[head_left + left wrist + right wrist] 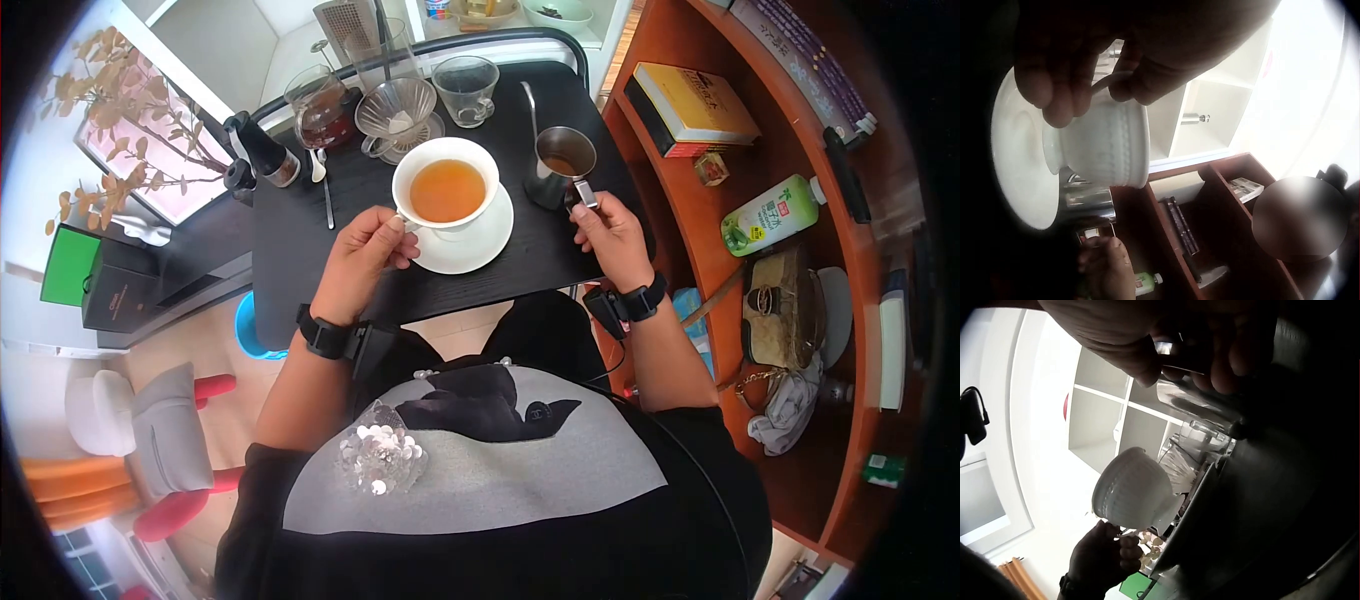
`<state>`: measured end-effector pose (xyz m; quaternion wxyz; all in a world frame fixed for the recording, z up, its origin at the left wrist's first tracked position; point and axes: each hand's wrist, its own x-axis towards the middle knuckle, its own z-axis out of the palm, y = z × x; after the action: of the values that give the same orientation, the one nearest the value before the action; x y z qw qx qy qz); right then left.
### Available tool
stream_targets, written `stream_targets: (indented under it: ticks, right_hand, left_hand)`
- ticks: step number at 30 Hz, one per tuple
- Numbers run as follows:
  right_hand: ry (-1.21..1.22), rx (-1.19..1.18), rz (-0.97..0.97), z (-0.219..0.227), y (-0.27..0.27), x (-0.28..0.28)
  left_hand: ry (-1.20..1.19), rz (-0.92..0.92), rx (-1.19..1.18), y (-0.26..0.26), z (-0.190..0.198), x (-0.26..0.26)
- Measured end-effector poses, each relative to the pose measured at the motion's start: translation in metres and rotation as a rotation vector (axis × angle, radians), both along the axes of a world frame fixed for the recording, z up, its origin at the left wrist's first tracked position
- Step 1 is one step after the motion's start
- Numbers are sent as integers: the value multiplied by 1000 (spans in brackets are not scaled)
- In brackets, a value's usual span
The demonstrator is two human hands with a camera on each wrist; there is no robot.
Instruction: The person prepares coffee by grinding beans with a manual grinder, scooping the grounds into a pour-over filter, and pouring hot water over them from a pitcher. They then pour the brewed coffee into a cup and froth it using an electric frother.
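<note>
A white cup (446, 190) of amber liquid is above its white saucer (470, 250); in the left wrist view a gap shows between cup (1107, 140) and saucer (1019, 150). My left hand (367, 250) pinches the cup's handle between thumb and fingers. To the right, a metal pitcher (562, 165) with some brownish liquid stands on the black table (400, 290). My right hand (612, 240) holds the pitcher's handle, its thumb on top. The right wrist view shows that hand (1179, 356) at the pitcher (1194, 400).
Behind the cup stand a glass dripper (396, 108), a glass server (322, 110) and a glass cup (466, 88). Spoons (329, 203) and a black grinder (262, 150) lie or stand at the left. A brown shelf (690, 200) with books and a green bottle (772, 215) borders the right.
</note>
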<state>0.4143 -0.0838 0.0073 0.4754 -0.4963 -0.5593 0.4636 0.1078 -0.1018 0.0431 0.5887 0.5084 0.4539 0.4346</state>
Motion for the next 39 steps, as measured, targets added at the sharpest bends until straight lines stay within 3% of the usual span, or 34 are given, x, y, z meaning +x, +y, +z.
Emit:
stream_targets:
  ticks: [8, 10, 17, 28, 33, 39]
  right_hand:
    - [52, 5, 102, -6, -4, 2]
    - [105, 105, 56, -9, -1, 8]
    - [257, 42, -77, -17, 9, 26]
    - [187, 38, -43, -18, 8, 24]
    - [170, 45, -49, -19, 8, 24]
    - [158, 55, -28, -20, 7, 24]
  left_hand:
    - [4, -21, 50, 10, 16, 7]
    - [14, -39, 68, 13, 20, 10]
    - [104, -59, 119, 28, 40, 24]
    - [274, -47, 227, 54, 60, 42]
    - [456, -42, 315, 59, 65, 48]
    - [460, 1, 359, 61, 64, 56]
